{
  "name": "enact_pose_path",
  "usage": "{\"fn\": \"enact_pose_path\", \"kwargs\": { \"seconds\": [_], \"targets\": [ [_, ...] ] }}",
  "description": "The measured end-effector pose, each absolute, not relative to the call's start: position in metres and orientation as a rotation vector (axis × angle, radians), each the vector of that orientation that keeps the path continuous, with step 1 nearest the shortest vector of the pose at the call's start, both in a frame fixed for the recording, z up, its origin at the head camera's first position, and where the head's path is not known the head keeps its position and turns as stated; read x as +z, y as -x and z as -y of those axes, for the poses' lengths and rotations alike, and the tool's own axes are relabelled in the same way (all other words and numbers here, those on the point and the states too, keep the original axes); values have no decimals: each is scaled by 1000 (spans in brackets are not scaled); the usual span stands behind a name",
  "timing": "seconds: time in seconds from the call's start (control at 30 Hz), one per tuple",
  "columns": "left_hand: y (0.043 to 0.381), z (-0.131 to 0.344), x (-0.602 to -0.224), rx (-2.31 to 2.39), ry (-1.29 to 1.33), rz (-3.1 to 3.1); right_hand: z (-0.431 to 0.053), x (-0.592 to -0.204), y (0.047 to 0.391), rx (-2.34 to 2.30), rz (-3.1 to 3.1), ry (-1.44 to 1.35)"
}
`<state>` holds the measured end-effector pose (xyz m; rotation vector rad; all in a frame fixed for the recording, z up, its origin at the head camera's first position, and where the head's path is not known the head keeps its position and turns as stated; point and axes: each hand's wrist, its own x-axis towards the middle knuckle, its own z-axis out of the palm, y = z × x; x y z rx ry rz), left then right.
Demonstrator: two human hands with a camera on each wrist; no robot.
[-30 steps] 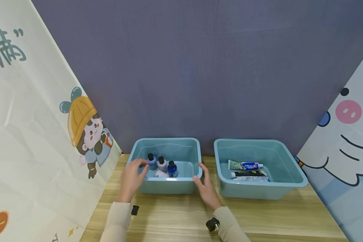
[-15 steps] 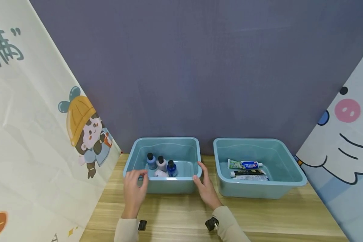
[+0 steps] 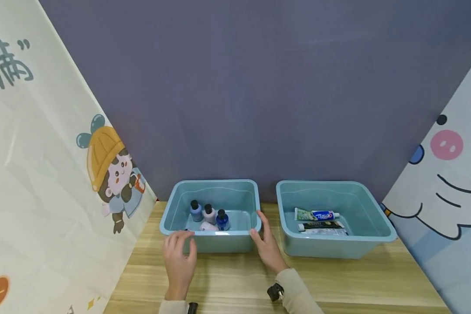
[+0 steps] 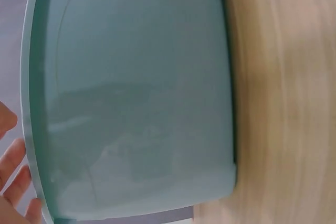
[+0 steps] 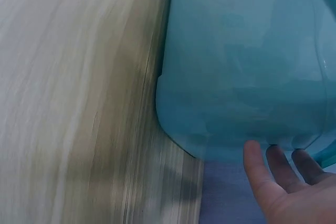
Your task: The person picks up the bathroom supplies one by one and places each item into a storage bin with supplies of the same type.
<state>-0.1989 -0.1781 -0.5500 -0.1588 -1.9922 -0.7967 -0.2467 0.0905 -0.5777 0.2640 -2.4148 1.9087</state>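
My left hand (image 3: 179,263) is at the front left of a blue-green plastic bin (image 3: 235,242), its fingers loosely bent near the front rim. Nothing shows between thumb and fingers. In the left wrist view its fingers (image 4: 17,184) are beside the rim. My right hand (image 3: 269,248) holds the bin's front right corner, thumb at the front rim and fingers along the right side. Inside stand a light blue bottle (image 3: 196,213), a pale bottle (image 3: 209,216) and a dark blue bottle (image 3: 222,221), all black-capped. A whitish item (image 3: 208,226) lies before them, partly hidden by the rim.
A second blue-green bin (image 3: 329,248) stands to the right, a narrow gap away. In it lie a green-and-blue toothpaste tube (image 3: 315,214), a black tube (image 3: 322,225) and a white tube (image 3: 327,232). A wall (image 3: 235,109) rises behind the wooden table (image 3: 227,283).
My left hand has drawn back from beside the light blue bottle, over the rim, toward the table's front. The right hand stays at the bin's corner. The bottles keep their places.
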Motion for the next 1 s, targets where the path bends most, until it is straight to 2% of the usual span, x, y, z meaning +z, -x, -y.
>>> {"fn": "enact_pose_path", "kwargs": {
  "seconds": [0.2, 0.5, 0.63, 0.87, 1.0],
  "targets": [
    [192, 171, -559, -818, 113, 2079, -96, -583, 240, 1854, 2436, -252],
    [181, 162, -560, -778, 129, 2121, -123, -593, 210, 1808, 2607, -367],
    [178, 162, -549, -738, 156, 2144, -146, -584, 199, 1616, 2708, -492],
    [188, 173, -527, -638, 237, 2167, -176, -554, 188, 1308, 2689, -423],
    [199, 183, -515, -608, 241, 2260, -196, -535, 188, 1203, 2486, -501]
  ]
}}
